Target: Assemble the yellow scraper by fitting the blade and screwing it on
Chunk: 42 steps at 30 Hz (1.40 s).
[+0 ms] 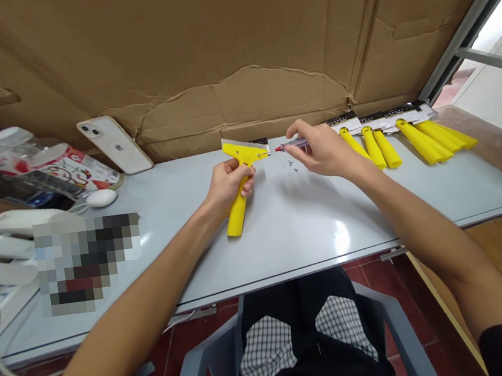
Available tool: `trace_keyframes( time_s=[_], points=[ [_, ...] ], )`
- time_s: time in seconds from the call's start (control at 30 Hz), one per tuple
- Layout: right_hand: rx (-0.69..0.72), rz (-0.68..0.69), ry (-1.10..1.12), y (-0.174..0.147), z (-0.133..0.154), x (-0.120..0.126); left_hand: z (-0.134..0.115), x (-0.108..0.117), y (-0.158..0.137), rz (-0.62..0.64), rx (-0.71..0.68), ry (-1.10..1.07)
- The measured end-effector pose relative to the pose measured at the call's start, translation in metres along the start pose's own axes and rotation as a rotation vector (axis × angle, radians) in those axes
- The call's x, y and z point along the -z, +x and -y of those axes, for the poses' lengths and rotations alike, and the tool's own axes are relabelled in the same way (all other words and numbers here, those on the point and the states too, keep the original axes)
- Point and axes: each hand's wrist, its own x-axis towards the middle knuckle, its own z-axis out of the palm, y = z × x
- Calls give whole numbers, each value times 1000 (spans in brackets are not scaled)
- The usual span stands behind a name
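Note:
My left hand [230, 181] is closed around the handle of a yellow scraper [237, 214], whose wide head with a metal blade points away from me, just over the table. In my right hand [319, 146] is a screwdriver [294, 145] with a red collar and a see-through handle, held almost level. Its tip meets the right end of the scraper's head, at or beside a screw there; the exact contact is too small to tell. Several small loose screws [290, 163] lie on the table below the screwdriver. A dark flat item [261, 141] lies partly hidden behind the scraper's head.
More yellow scrapers [423, 139] with black-and-white packaging lie at the right back. A phone [115, 145] leans on the cardboard [241, 104] behind the white table [293, 231]. Bottles [13, 136], a white mouse [101, 198] and boxes crowd the left; one patch is blurred.

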Motion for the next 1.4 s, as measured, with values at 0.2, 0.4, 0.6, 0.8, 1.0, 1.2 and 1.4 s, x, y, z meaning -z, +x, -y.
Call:
trace_keyframes(
  time_s=[0.2, 0.4, 0.6, 0.8, 1.0, 1.2, 1.4],
  points=[
    [50, 10, 61, 0, 3, 1, 3, 2, 3, 32, 11, -49],
    [22, -20, 28, 0, 4, 5, 7, -5, -1, 51, 41, -138],
    [69, 97, 78, -3, 15, 15, 9, -14, -6, 73, 142, -162],
    [-93, 54, -119, -1, 19, 17, 15, -14, -6, 104, 119, -107],
    [-117, 178, -147, -2, 24, 31, 17, -14, -6, 133, 144, -70],
    [-149, 150, -158, 0, 18, 26, 13, -17, -8, 123, 137, -64],
    [-150, 196, -140, -1, 17, 30, 13, -17, -8, 115, 139, -66]
  ],
)
